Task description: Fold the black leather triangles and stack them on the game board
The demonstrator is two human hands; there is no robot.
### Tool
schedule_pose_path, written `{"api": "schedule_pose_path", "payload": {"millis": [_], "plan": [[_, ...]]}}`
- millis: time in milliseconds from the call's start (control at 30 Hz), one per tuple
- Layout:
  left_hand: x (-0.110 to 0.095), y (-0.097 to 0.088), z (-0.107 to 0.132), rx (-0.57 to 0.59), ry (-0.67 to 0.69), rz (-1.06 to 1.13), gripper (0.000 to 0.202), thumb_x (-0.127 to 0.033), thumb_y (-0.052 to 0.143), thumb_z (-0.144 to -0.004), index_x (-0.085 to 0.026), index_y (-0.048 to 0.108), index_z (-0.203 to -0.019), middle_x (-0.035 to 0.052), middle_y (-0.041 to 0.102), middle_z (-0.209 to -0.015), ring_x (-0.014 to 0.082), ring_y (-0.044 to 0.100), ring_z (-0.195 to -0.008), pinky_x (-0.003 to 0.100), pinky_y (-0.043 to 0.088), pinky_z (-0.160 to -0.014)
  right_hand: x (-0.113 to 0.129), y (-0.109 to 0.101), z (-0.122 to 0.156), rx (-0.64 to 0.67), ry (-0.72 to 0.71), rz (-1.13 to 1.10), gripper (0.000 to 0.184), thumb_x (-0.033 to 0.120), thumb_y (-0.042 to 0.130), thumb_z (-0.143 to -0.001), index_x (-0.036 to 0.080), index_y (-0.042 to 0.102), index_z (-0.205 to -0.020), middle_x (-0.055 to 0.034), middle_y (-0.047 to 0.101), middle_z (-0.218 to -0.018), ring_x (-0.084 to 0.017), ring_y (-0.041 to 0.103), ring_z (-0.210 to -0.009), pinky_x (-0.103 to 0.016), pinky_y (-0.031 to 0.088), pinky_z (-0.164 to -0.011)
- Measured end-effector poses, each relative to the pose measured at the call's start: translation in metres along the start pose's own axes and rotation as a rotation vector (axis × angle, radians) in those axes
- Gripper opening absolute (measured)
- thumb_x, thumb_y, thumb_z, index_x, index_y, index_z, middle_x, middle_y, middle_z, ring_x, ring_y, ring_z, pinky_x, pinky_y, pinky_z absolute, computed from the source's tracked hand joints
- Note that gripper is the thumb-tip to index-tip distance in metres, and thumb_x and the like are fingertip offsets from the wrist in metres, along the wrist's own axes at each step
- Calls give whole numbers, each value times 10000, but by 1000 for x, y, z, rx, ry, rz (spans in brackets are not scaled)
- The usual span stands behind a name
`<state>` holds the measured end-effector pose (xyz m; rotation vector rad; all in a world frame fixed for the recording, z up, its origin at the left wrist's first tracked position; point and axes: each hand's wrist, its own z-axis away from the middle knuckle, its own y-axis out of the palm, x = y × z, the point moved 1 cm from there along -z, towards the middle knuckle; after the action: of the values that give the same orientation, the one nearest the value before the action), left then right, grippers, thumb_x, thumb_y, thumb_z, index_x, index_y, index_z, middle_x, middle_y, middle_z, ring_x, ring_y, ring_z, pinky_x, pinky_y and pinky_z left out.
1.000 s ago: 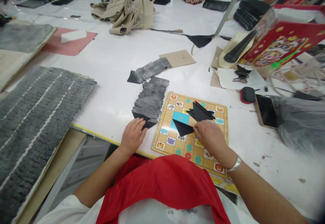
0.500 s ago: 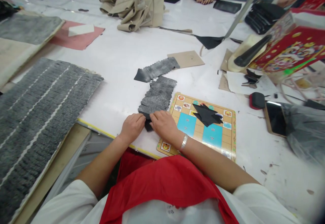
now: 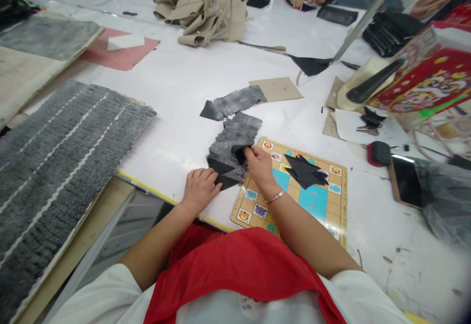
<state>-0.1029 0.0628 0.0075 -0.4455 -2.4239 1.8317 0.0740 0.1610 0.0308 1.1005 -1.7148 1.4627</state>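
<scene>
Black piece (image 3: 240, 154), one: over the grey strip (image 3: 235, 133), pinched in the fingers of the right hand (image 3: 260, 164). Left hand (image 3: 200, 187): fingers together, thumb apart, at the strip's near edge. Step, we judge: handling a single piece; next move calls for steadying the strip. Alongside: game board (image 3: 333, 206), bearing black triangles (image 3: 306, 172)

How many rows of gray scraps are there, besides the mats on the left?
2: the upper row, meeting the cardboard at its right end, and the lower row, reaching down to the left hand.
</scene>
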Motion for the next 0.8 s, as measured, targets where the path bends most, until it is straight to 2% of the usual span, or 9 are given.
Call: {"api": "schedule_pose_path", "payload": {"millis": [67, 167, 267, 333, 433, 500, 567, 667, 800], "plan": [[1, -1, -1, 7, -4, -3, 234, -357, 579, -844, -205, 602, -1020, 59, 640, -1061, 249, 531, -977, 420, 364, -847, -4, -26, -2, -186, 47, -33, 365, 385, 448, -892, 194, 462, -581, 53, 394, -532, -112, 381, -536, -244, 301, -535], [2, 0, 2, -43, -10, -2, 252, -366, 603, -827, -194, 608, -1012, 73, 635, -1051, 253, 533, -979, 415, 376, -852, -9, -72, 16, -317, -161, 214, 305, 353, 492, -887, 185, 521, -634, 20, 479, -614, -129, 428, -611, -265, 331, -602], [-4, -1, 8, -177, -1, 38, 287, -376, 612, -823, -160, 613, -1011, 108, 628, -1035, 260, 536, -982, 410, 392, -860, -16, -104, 60, -78, -443, 591, 159, 242, 496, -884, 175, 638, -866, -53, 611, -819, -172, 499, -758, -303, 346, -689], [-17, -2, 12, -233, 59, 113, 242, -338, 599, -836, -161, 618, -999, 104, 637, -1010, 249, 544, -974, 402, 397, -869, -21, -114, 92, 166, -498, 753, 182, 262, 513, -884, 170, 649, -960, -79, 633, -889, -196, 511, -798, -320, 347, -703], [-46, -5, 12, -204, 222, 244, 164, -255, 568, -850, -189, 629, -987, 66, 664, -989, 219, 557, -963, 384, 396, -877, -23, -119, 121, 347, -433, 796, 321, 433, 547, -871, 151, 644, -988, -102, 630, -942, -219, 518, -845, -331, 366, -731], [-66, -4, 9, -169, 325, 287, 169, -232, 552, -857, -199, 636, -999, 50, 679, -998, 202, 564, -966, 371, 393, -880, -20, -118, 122, 316, -382, 765, 356, 457, 511, -890, 145, 637, -1004, -109, 624, -957, -219, 519, -869, -331, 374, -760], [-81, -1, 5, -148, 389, 276, 190, -230, 542, -865, -198, 638, -1025, 49, 683, -1028, 194, 568, -982, 365, 387, -884, -17, -112, 112, 272, -357, 743, 302, 387, 461, -926, 151, 631, -1011, -106, 618, -959, -214, 517, -883, -327, 371, -783], [-91, 6, 0, -110, 398, 211, 223, -256, 535, -873, -184, 637, -1059, 61, 679, -1068, 203, 568, -996, 375, 380, -882, -15, -97, 91, 317, -303, 775, 220, 297, 456, -931, 165, 619, -998, -109, 606, -993, -221, 514, -915, -327, 357, -785], [-88, 12, -2, -59, 389, 164, 251, -289, 533, -874, -188, 641, -1077, 72, 671, -1096, 212, 567, -996, 387, 372, -888, -16, -80, 73, 472, -171, 876, 170, 305, 543, -889, 153, 591, -947, -111, 604, -920, -230, 533, -858, -315, 339, -715]]}}
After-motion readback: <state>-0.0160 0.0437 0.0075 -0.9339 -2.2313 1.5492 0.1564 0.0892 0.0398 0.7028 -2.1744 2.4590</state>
